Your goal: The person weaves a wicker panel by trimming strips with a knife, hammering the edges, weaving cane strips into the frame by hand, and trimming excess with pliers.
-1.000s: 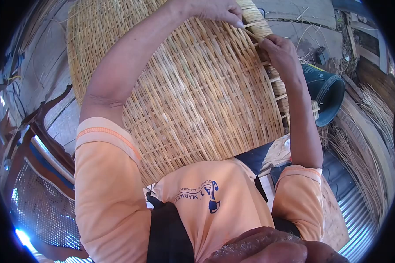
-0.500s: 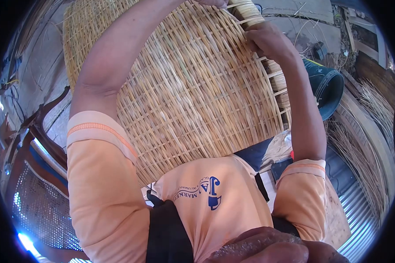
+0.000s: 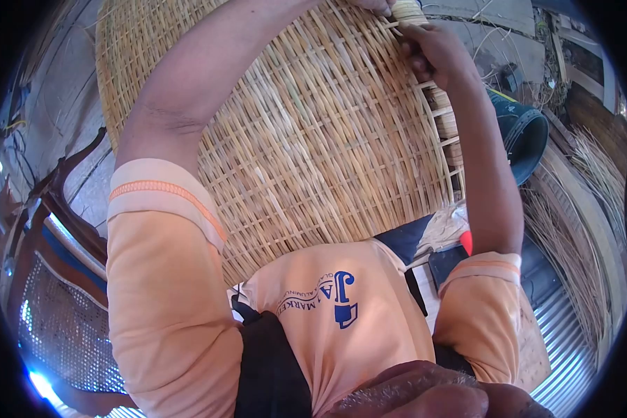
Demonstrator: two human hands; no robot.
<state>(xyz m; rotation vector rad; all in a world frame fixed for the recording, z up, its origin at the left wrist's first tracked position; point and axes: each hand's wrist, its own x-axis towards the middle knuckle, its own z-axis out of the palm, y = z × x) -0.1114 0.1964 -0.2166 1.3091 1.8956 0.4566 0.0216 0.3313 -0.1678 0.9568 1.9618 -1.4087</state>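
A large woven cane panel (image 3: 313, 139) lies in front of my torso, pale strips crossing thin rods. Along its right edge, cane-wrapped parts (image 3: 442, 115) show through gaps. My left hand (image 3: 375, 5) is at the top edge of the view, mostly cut off, with fingers pressed together by the panel's upper right edge. What it grips is hidden. Just below and right of it, my right hand (image 3: 435, 52) is closed, its fingers curled and its fingertips pinching a pale strip at the panel's edge.
A dark green bucket (image 3: 526, 146) lies on its side at the right, near bundles of thin cane (image 3: 561, 230). Corrugated metal (image 3: 564, 348) is at the lower right. A dark wooden chair frame with perforated mesh (image 3: 66, 327) stands at the left. A red object (image 3: 466, 242) is beside my right arm.
Both hands have moved slightly up and right in view. The right hand's fingers have shifted along the panel's edge, and more of the wrapped parts below it shows.
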